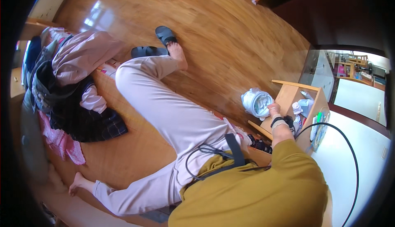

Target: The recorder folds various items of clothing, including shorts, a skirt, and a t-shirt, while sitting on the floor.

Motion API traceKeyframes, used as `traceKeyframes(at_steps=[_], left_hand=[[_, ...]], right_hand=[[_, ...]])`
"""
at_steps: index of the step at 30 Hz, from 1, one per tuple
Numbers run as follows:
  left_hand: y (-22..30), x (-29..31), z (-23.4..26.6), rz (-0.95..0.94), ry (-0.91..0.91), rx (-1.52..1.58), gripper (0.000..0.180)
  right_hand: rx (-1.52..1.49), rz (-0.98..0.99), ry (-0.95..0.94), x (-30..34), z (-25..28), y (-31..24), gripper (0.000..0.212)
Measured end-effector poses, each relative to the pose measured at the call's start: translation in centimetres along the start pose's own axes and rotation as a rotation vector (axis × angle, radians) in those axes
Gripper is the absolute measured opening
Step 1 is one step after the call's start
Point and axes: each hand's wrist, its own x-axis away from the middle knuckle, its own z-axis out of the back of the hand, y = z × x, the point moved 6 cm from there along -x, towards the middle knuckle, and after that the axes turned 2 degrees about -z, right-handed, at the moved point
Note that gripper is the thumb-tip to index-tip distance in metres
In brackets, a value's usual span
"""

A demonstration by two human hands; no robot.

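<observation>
Mustard-yellow sleeve and shoulder fill the near right and hide most of the person's right arm, so only the wrist, with a dark strap and pale band, and the right hand [273, 110] show. Its fingers are closed on the edge of a crumpled white plastic bag [256, 102], held just left of a small open wooden box [294, 93] that stands on the floor at the right. Inside the box lie pale bags or wrappers, too small to make out. The left hand [246, 138] is barely seen beside the knee, partly behind a dark strap; I cannot tell how its fingers stand. A black cable [349, 144] loops across the right. The wood floor [230, 33] is glossy and warm brown. A heap of clothes [74, 87] lies at the far left, and dark slippers [158, 41] sit beyond the person's bare foot.
</observation>
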Motion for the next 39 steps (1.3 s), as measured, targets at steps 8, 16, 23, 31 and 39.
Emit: traceKeyframes(at_steps=[8, 16, 23, 31, 39], left_hand=[[-0.6, 2.6, 0.7, -0.012, 0.068, -0.107, 0.023], [-1.8, 1.7, 4.0, -0.061, 0.108, -0.101, 0.022], [-7.3, 0.3, 6.0, -0.219, 0.454, 0.089, 0.021], [-19.8, 9.7, -1.8, 0.044, 1.265, 0.54, 0.016], [-24.0, 6.4, -12.3, 0.466, 0.901, 1.368, 0.057]], right_hand=[[0.344, -0.002, 0.063, -0.9, -0.4, 1.0, 0.012], [-0.256, 0.192, 0.23, -8.5, -1.0, 0.5, 0.011], [-0.724, 1.002, -0.146, 10.4, 4.3, -47.9, 0.007], [-0.524, 1.924, -0.993, 64.1, -6.3, -67.5, 0.018], [0.645, 2.749, -0.982, 94.6, -25.0, -22.1, 0.026]])
